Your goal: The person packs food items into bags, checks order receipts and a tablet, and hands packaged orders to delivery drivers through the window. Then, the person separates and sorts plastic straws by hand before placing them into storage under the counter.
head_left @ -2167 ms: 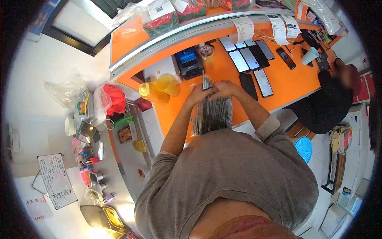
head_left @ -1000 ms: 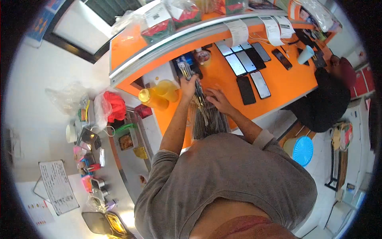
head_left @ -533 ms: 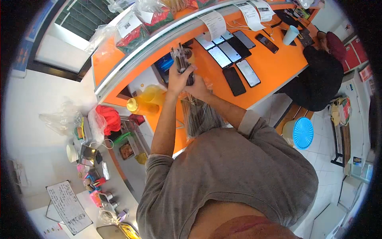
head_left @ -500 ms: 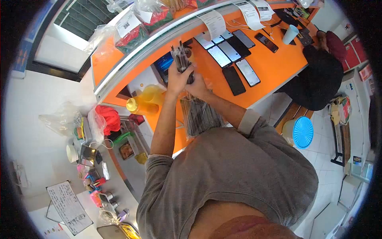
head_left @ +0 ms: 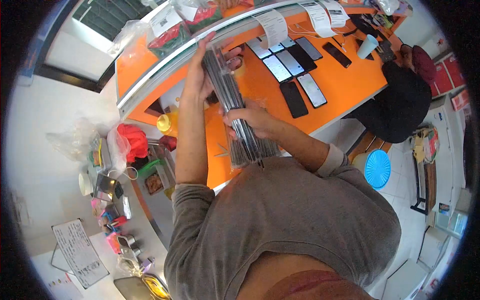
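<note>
A long bundle of thin black drinking straws [head_left: 223, 82] slants across the front of the orange counter. My right hand [head_left: 250, 119] is wrapped round its lower half. At the upper end, my left hand [head_left: 201, 75] has its fingers stretched and apart, with the palm beside the straws. A clear plastic bag [head_left: 265, 147] with more dark straws lies under and behind my right hand, close to my body. Its far side is partly hidden by the bundle and the hand.
Several phones [head_left: 292, 102] lie on the orange counter [head_left: 345, 80], with a pale blue cup [head_left: 367, 46] farther right. A yellow-capped bottle [head_left: 165, 123] stands left of my left forearm. Another person [head_left: 390, 102] sits at the right end. A blue-lidded tub [head_left: 376, 169] is on my right.
The straw bundle now lies slanted at full length instead of standing gathered between both hands. My left hand moved up and left and opened, while my right hand grips the bundle lower down.
</note>
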### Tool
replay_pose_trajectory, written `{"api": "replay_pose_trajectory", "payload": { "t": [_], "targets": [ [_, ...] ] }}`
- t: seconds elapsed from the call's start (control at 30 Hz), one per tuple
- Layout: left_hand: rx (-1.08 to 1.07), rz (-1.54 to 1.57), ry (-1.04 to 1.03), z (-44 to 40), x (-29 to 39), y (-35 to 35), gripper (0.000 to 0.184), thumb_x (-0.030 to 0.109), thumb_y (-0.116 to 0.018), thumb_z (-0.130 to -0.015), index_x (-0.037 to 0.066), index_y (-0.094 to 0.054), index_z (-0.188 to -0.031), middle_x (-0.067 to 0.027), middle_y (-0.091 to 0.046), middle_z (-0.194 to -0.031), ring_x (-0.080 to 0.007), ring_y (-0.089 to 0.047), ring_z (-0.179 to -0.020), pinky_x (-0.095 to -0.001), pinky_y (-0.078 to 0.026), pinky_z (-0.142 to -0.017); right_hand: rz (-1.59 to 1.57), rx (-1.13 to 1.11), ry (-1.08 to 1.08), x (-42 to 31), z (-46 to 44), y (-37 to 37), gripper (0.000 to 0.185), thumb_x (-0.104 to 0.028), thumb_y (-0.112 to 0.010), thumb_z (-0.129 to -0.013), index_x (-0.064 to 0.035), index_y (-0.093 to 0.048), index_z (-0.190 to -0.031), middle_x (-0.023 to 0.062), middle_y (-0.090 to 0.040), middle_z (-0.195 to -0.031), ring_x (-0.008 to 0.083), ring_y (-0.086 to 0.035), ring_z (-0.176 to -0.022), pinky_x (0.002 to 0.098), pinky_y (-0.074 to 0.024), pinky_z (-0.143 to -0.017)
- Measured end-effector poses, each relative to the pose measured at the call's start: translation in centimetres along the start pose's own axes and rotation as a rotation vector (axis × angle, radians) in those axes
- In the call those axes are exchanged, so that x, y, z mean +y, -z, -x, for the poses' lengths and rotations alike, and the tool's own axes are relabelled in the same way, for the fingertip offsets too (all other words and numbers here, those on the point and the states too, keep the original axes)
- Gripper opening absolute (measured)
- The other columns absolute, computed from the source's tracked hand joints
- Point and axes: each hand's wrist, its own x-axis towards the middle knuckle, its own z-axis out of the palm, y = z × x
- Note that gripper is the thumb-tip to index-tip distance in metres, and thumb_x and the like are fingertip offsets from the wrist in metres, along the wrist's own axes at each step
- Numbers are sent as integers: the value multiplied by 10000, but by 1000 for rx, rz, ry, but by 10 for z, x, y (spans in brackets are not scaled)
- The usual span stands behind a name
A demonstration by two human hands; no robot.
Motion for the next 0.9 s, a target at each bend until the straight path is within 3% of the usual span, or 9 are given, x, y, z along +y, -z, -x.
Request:
{"api": "replay_pose_trajectory", "payload": {
  "t": [0.03,0.2,0.23,0.43,0.53,0.63,0.73,0.83,0.9],
  "targets": [
    [82,-100,-22,1,-6,10,531,444,-509,-953,138,-380,-1367,-145,-539,-1231,-244,-629,-954,-388,-558,-780,27,30,8,6,-2,2,254,-47,-626,-786,-22,-509,-1011,74,-574,-733,181,-618,-573,318,-506,-495],
    [137,-43,42,26,-67,56,278,350,-567,-945,120,-490,-1081,-107,-617,-1022,-201,-629,-868,-362,-552,-716,74,204,-3,69,-13,37,384,-73,-682,-770,-27,-476,-1091,110,-608,-715,208,-652,-596,332,-524,-470],
    [197,-79,54,38,-77,52,253,339,-568,-945,111,-496,-1028,-102,-627,-985,-196,-629,-857,-361,-549,-709,114,159,-155,81,-11,48,451,-87,-691,-767,-34,-437,-1135,128,-617,-755,222,-655,-614,353,-532,-486],
    [269,-104,147,98,-123,67,221,215,-543,-954,25,-534,-1066,-140,-649,-1012,-213,-630,-914,-333,-525,-794,-122,154,-362,100,18,40,330,-134,-677,-787,-36,-506,-1052,93,-617,-722,228,-648,-610,388,-544,-544],
    [259,-576,177,114,-135,84,364,231,-566,-946,-15,-507,-1209,-143,-650,-1053,-217,-621,-963,-328,-505,-805,-181,155,-402,117,21,44,260,-154,-677,-790,-39,-551,-986,85,-619,-731,220,-646,-621,384,-543,-576],
    [557,-856,-200,121,-122,73,402,247,-568,-945,-36,-536,-1230,-118,-660,-1051,-207,-610,-982,-312,-476,-831,-172,56,-482,122,16,49,200,-156,-683,-787,-35,-587,-914,93,-621,-753,215,-643,-634,379,-543,-599],
    [599,-542,-177,110,-79,60,358,278,-514,-972,-28,-617,-1125,-108,-647,-1091,-195,-603,-989,-301,-454,-883,-34,15,-474,120,18,32,171,-180,-677,-796,-32,-605,-843,96,-620,-741,213,-637,-622,373,-543,-595],
    [175,-694,177,110,-50,94,464,395,-425,-995,14,-598,-1196,-110,-616,-1194,-184,-580,-1062,-318,-426,-937,21,112,-405,122,25,2,187,-209,-661,-809,-31,-610,-827,87,-622,-725,203,-633,-615,353,-542,-594],
    [-160,-766,200,128,-50,94,494,422,-399,-997,18,-600,-1199,-111,-594,-1234,-188,-560,-1098,-326,-398,-981,-31,147,-383,124,26,-7,197,-218,-656,-815,-28,-607,-840,86,-627,-736,199,-636,-629,348,-544,-609]
  ]
}}
